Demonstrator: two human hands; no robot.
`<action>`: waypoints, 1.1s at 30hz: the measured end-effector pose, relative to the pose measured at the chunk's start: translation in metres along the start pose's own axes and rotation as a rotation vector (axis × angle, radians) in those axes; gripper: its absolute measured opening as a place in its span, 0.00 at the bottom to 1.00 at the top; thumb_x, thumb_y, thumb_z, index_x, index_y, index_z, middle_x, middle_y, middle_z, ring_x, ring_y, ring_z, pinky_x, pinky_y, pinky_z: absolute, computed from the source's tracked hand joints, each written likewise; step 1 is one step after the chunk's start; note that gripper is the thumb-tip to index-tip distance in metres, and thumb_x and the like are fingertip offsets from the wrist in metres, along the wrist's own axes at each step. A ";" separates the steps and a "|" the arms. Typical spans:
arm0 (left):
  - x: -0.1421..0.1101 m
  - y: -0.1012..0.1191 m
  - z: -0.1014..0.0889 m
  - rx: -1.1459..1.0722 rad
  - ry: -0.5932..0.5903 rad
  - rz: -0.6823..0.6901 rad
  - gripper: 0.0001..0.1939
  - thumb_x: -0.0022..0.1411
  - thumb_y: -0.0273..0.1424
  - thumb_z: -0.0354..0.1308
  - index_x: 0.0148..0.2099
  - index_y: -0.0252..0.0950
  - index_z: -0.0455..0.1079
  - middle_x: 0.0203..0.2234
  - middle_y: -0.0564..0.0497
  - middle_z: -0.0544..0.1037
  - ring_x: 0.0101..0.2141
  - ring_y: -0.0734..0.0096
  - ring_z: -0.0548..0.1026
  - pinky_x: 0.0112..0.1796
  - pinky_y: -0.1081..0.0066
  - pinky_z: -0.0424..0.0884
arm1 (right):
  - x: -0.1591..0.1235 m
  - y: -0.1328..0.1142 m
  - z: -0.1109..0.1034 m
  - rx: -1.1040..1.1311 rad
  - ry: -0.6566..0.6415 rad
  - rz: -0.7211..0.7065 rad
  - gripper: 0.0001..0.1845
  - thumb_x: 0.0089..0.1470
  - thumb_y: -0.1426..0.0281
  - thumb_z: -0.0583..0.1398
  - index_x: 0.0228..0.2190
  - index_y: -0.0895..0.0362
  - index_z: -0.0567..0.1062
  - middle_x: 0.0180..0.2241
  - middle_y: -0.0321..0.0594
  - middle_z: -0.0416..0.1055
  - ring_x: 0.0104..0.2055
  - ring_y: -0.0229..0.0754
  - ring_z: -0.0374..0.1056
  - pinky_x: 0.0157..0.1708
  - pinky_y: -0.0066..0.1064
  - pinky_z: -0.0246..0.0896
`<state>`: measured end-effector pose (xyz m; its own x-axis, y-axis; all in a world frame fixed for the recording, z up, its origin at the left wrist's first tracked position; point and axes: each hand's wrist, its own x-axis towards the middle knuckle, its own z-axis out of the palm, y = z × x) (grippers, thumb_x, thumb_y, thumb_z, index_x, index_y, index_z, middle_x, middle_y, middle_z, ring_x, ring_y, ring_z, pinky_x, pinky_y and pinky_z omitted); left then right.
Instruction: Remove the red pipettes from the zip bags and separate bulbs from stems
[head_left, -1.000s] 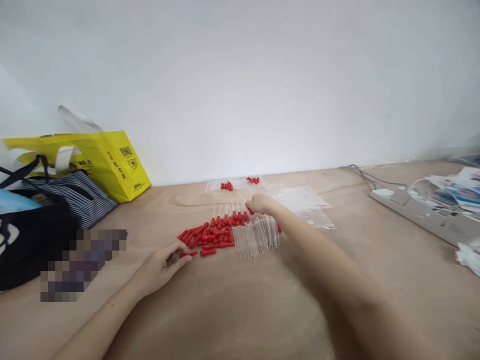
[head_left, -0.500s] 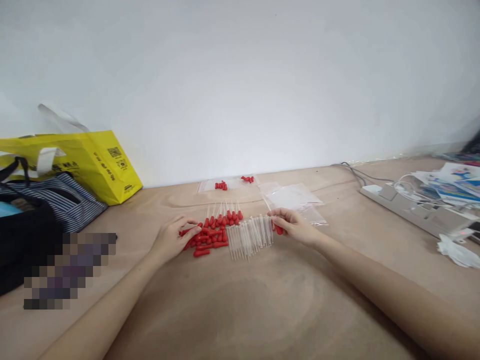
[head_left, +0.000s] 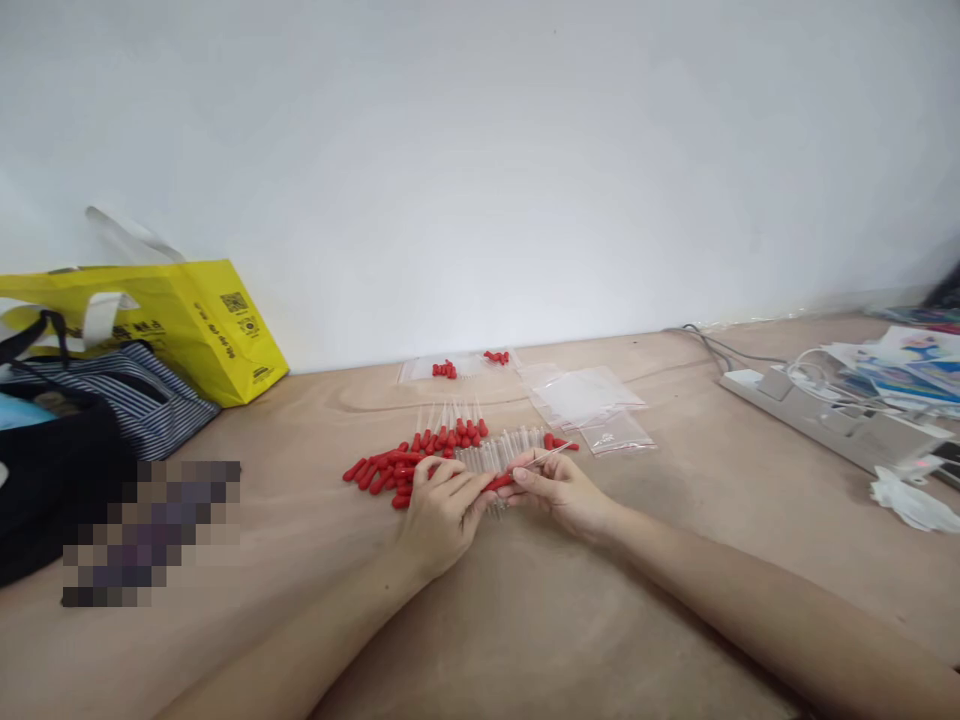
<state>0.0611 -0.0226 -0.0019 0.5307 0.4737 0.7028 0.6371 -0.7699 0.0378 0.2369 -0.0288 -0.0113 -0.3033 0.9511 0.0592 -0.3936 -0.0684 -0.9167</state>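
My left hand [head_left: 446,505] is closed, pinching a red rubber bulb [head_left: 498,482] between thumb and fingers. Fingertip to fingertip with it, my right hand [head_left: 562,492] grips a thin clear dropper tube [head_left: 553,453] whose far end points up and right. The tube's near end meets the bulb, though the fingers partly hide the joint. Behind my hands lies a row of loose clear tubes [head_left: 480,457]. A pile of red bulbs [head_left: 375,473] spreads to the left. Farther back are droppers with red bulbs fitted [head_left: 448,436]. A few red bulbs [head_left: 559,442] rest right of the tubes.
Clear zip bags [head_left: 589,397] lie behind on the right; another bag [head_left: 418,370] near the wall has red-bulbed droppers on it. A power strip [head_left: 817,418], cables and printed papers [head_left: 911,350] are at right. A yellow bag [head_left: 240,340] and striped bag [head_left: 161,385] stand left.
My left hand has moved right from the bulb pile with a red bulb. My right hand has come left and nearer with a tube, and the two now meet in front of the row.
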 end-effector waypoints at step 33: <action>-0.009 -0.006 -0.002 0.203 0.102 0.240 0.10 0.55 0.24 0.51 0.32 0.41 0.72 0.30 0.58 0.79 0.36 0.65 0.72 0.53 0.46 0.45 | -0.002 0.010 -0.012 -1.573 0.065 -1.251 0.06 0.52 0.74 0.53 0.30 0.55 0.70 0.17 0.28 0.70 0.38 0.37 0.67 0.54 0.49 0.32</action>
<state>0.0511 -0.0232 -0.0071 0.6269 0.2361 0.7425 0.6048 -0.7482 -0.2727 0.2443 -0.0277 -0.0258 -0.4764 0.2651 0.8383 0.6464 0.7519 0.1296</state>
